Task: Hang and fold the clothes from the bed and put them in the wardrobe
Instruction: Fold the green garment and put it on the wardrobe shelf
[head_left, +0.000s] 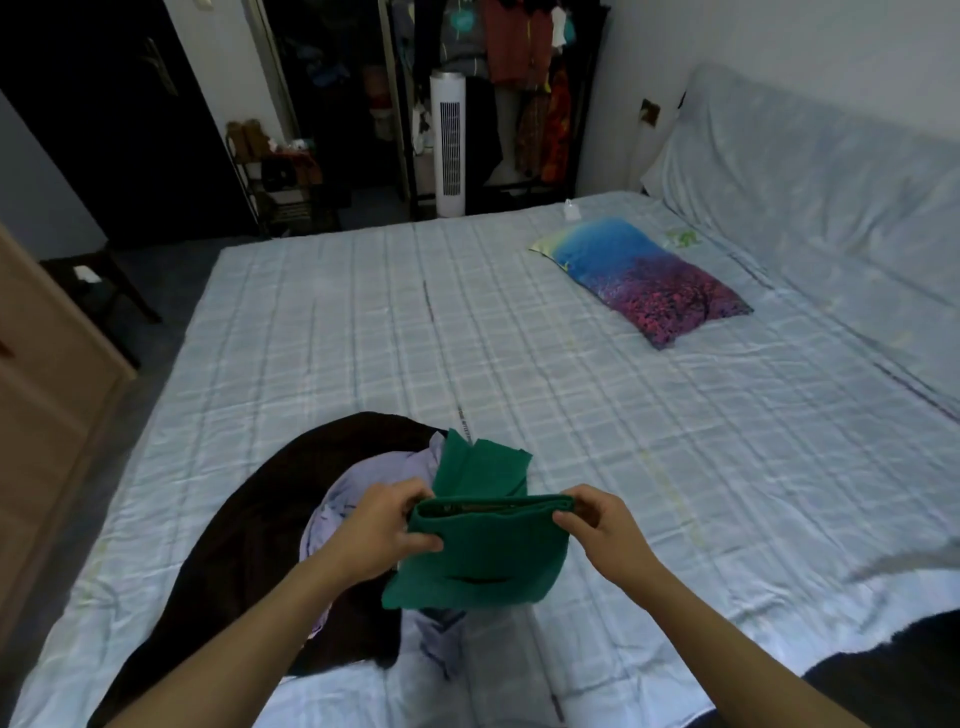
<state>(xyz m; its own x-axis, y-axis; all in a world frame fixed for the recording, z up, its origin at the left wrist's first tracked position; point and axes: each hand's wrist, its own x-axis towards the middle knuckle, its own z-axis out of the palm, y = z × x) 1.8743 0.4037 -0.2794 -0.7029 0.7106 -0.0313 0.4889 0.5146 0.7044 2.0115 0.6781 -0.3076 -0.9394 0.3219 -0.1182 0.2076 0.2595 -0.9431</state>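
Left hand (382, 525) and right hand (597, 522), lower centre of frame: each pinching one end of the green garment (478, 558) at its top edge, apparently to pull it flat for folding. Beneath, lower left: lilac shirt (358, 499) and dark garment (249, 551) on the bed (363, 322). Upper centre: open wardrobe (519, 62), holding hung clothes.

No legible text anywhere.

The room was dim, with white walls (779, 41) and a dark floor (171, 270). A white tower fan (449, 145) stood near a black door (119, 130). A colourful pillow (644, 280) lay beside the covered headboard (810, 171).
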